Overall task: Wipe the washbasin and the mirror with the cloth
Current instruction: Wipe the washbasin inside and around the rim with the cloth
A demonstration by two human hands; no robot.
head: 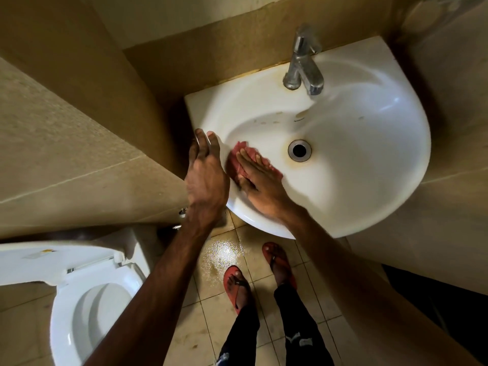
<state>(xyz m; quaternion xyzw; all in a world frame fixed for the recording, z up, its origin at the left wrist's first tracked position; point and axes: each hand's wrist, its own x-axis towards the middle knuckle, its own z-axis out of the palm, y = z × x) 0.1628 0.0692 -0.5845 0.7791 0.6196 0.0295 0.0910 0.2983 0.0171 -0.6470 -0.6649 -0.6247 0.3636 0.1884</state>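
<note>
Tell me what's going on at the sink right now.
A person is wiping the washbasin. The right hand presses a red cloth flat against the bowl's left inner wall, left of the drain. The left hand rests open on the basin's left rim. Brownish stains show around the drain and below the tap. The mirror is not in view.

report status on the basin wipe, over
Right hand flat on the pink cloth, pressing it on the washbasin's left inner wall. Left hand open at the rim. No mirror in view.
</note>
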